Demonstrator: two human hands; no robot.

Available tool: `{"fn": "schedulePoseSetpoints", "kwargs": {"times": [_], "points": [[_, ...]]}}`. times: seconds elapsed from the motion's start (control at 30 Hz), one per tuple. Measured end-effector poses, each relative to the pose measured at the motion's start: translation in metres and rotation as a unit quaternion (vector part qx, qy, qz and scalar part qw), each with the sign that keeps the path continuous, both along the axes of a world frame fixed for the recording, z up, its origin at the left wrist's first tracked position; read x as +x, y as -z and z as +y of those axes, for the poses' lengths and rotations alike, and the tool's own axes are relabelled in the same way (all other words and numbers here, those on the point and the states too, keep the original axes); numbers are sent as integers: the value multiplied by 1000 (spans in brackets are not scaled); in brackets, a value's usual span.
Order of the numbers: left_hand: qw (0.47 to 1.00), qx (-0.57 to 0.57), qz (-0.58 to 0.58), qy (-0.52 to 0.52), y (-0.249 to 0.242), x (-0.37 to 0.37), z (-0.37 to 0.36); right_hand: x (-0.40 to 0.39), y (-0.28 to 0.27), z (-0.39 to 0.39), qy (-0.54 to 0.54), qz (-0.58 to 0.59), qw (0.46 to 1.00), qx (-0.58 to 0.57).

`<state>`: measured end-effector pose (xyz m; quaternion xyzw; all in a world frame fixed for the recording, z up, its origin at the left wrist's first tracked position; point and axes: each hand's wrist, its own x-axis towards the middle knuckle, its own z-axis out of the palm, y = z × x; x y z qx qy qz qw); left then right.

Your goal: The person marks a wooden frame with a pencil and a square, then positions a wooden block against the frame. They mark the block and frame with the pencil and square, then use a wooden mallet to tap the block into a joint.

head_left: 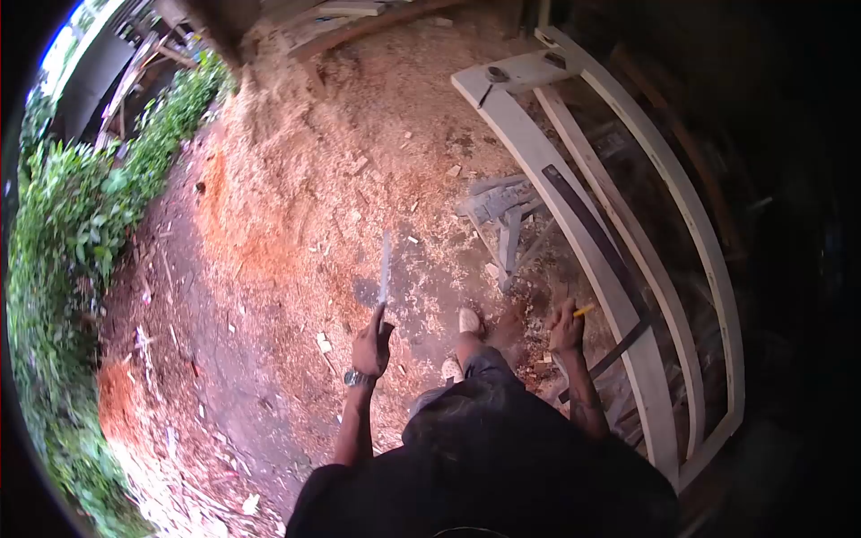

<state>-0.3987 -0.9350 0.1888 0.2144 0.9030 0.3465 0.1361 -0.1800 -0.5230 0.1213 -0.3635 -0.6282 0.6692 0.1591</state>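
Note:
My left hand [371, 345], with a watch at its wrist, is closed on the lower end of a long, thin, pale blade-like tool [386, 266], which points away from me over the ground. On the right, my right hand [567, 330] is closed round a thin yellow item [584, 310], perhaps a pencil, beside the long pale plank [574, 215] of a wooden frame. A dark strip [596, 224] lies along that plank. Another dark flat bar [619, 351] crosses the plank close to my right forearm.
A grey wooden support [504, 211] stands left of the frame. Wood shavings and offcuts cover the brown ground [296, 188]. Green plants [72, 215] line the left side. My feet [468, 321] are below, and more timber [377, 27] lies at the top.

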Motion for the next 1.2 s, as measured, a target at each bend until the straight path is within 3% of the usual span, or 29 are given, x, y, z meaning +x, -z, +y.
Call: {"fn": "schedulePoseSetpoints", "kwargs": {"times": [0.03,0.1,0.17,0.2,0.23,0.27,0.3,0.33,0.4,0.57,0.63,0.7,0.77,0.87,0.9,1.17,1.2], "points": [[999,-1,-27,-33,6,-15,-1,-33,-9,-4,5,-27,1000,-10],[998,47,-19,-30,31,-44,-3,-104,-20,-12,-20,-82,989,122],[990,53,-104,-76,36,-71,15,-168,-5,-8,-77,-84,970,214],[986,90,-115,-83,47,-86,23,-209,-42,-18,-57,-89,988,117],[985,69,-134,-83,46,-103,32,-242,-23,-16,-89,-65,985,132],[983,75,-148,-77,54,-127,41,-272,15,-6,-176,-27,958,223],[980,79,-164,-80,52,-146,49,-311,-17,-5,-244,-51,911,330],[977,97,-172,-79,51,-166,53,-349,-15,-5,-258,-7,906,336],[986,77,-140,-51,33,-225,76,-431,-60,2,-315,-53,914,250],[995,74,-53,-27,7,-395,116,-608,-103,27,-341,39,891,297],[995,80,-44,-42,5,-465,133,-676,-102,26,-329,87,890,304],[998,50,-27,-22,6,-536,151,-732,-103,35,-346,66,889,292],[995,94,22,21,8,-604,175,-780,-86,46,-346,41,880,322],[992,66,22,105,8,-709,217,-833,-39,57,-283,-24,922,263],[986,77,38,140,4,-735,227,-851,-41,56,-254,-26,948,191],[931,-4,102,351,-44,-941,341,-1012,-113,62,-87,-34,996,-10],[920,-13,133,369,-41,-960,357,-1031,-118,74,-102,-123,987,25]]}}
